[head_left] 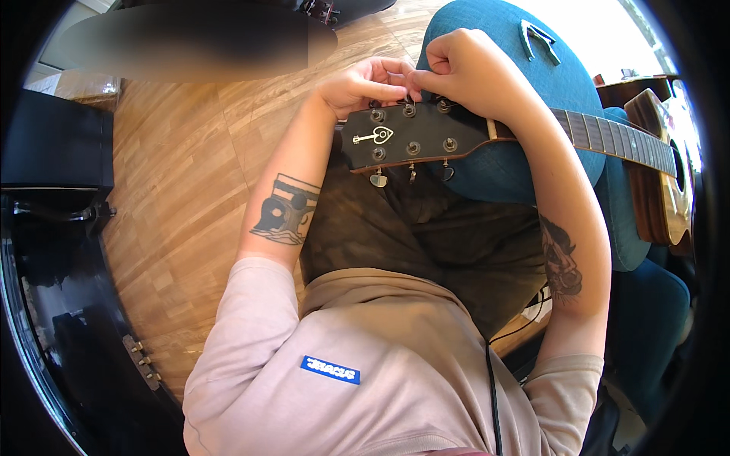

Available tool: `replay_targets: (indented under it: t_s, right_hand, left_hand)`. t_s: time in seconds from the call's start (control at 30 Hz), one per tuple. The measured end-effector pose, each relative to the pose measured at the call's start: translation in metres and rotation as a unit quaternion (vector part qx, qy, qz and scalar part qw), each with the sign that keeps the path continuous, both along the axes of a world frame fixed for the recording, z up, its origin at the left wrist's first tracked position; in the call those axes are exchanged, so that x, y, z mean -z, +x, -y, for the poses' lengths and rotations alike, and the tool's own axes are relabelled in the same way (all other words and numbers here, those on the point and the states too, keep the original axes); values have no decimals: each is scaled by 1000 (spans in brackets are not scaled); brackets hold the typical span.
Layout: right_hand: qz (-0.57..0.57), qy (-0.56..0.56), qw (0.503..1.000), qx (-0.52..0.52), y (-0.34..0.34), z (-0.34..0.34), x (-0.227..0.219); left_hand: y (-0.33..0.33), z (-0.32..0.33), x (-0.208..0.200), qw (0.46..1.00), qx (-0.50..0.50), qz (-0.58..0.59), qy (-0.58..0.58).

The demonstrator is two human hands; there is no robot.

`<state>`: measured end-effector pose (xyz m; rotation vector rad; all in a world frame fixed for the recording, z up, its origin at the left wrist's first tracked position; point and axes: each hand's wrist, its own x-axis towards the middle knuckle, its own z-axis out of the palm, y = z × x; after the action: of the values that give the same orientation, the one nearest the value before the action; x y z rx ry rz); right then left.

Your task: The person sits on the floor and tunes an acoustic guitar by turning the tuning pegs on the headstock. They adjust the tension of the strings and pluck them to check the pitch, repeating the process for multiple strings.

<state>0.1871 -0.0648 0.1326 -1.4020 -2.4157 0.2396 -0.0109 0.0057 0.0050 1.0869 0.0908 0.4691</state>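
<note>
An acoustic guitar lies across in front of me, its black headstock (395, 140) toward the left and its wooden body (654, 190) at the far right. No strings show over the headstock or the fretboard (616, 140). My left hand (369, 82) is at the headstock's far edge, its thumb and fingers pinched by the far tuning pegs. My right hand (468, 72) is closed there too, fingers curled, its thumb meeting the left fingertips. What lies between them is too small to make out. Metal tuning pegs (379, 177) stick out along the near edge.
A blue cushioned seat (487, 26) supports the neck, with a silvery capo (538, 42) lying on it. At the left stand a black cabinet (57, 144) and a glossy black piece (76, 304) on the wooden floor (175, 190). A black cord (490, 372) hangs down my front.
</note>
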Motion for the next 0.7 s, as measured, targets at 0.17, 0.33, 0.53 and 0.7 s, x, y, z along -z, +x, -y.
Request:
replay_targets:
  t_s: [0.17, 0.33, 0.53, 0.7]
  right_hand:
    - [-14, 11, 1000, 6, 5, -5, 6]
    - [-20, 31, 999, 3, 3, -6, 7]
    - [-15, 33, 999, 8, 2, -6, 7]
    - [-20, 36, 999, 5, 1, -4, 8]
  left_hand:
    - [0, 7, 0, 998, -33, -44, 1]
    - [0, 1, 6, 993, -41, -83, 69]
    - [9, 2, 3, 998, -16, -33, 59]
    - [9, 6, 3, 998, -34, -49, 33]
